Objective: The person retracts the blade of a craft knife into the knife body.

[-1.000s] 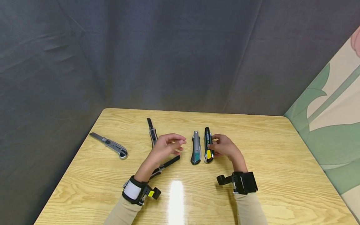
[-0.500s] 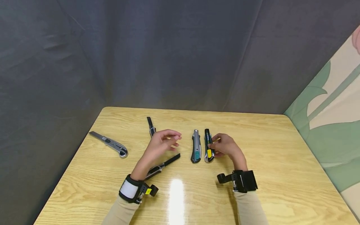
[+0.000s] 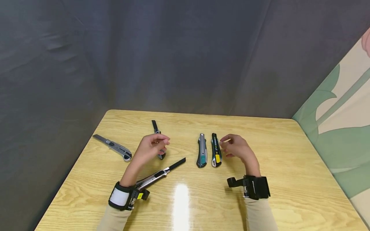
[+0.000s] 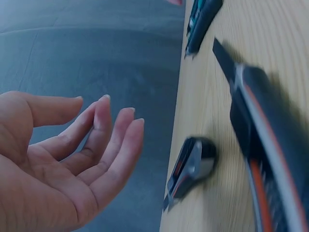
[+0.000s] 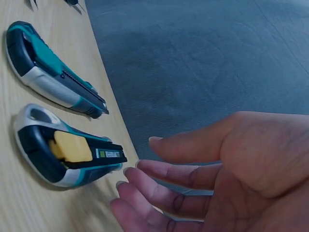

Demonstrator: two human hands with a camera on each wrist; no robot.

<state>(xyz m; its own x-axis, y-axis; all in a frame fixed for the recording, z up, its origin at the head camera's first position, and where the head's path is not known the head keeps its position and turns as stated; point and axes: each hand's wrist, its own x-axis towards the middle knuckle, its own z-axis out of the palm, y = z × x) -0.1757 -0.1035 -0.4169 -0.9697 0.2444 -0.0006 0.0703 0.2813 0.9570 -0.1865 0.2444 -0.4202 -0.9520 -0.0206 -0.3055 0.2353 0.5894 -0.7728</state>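
In the head view my right hand (image 3: 239,148), fingers loosely bent and holding nothing, is just right of a box cutter with a yellow slider (image 3: 218,158). The right wrist view shows the fingertips (image 5: 137,193) apart from that cutter (image 5: 79,147). Left of it, nearly parallel, lies a grey box cutter with a teal slider (image 3: 202,150). My left hand (image 3: 146,150) hovers with relaxed fingers over a dark-bladed box cutter (image 3: 155,127), partly covering it. A silver box cutter (image 3: 157,175) lies diagonally beside my left wrist, its rear end hidden by the wrist strap.
Another grey box cutter (image 3: 115,148) lies near the left edge of the wooden table (image 3: 289,166). A dark curtain (image 3: 185,57) hangs behind the table. Leaf-patterned cloth (image 3: 344,138) is on the right. Each wrist wears a strapped camera mount.
My left hand has moved left, uncovering more of the diagonal cutter. My right hand has let go of the yellow-slider cutter and drawn slightly right; that cutter lies on the table.
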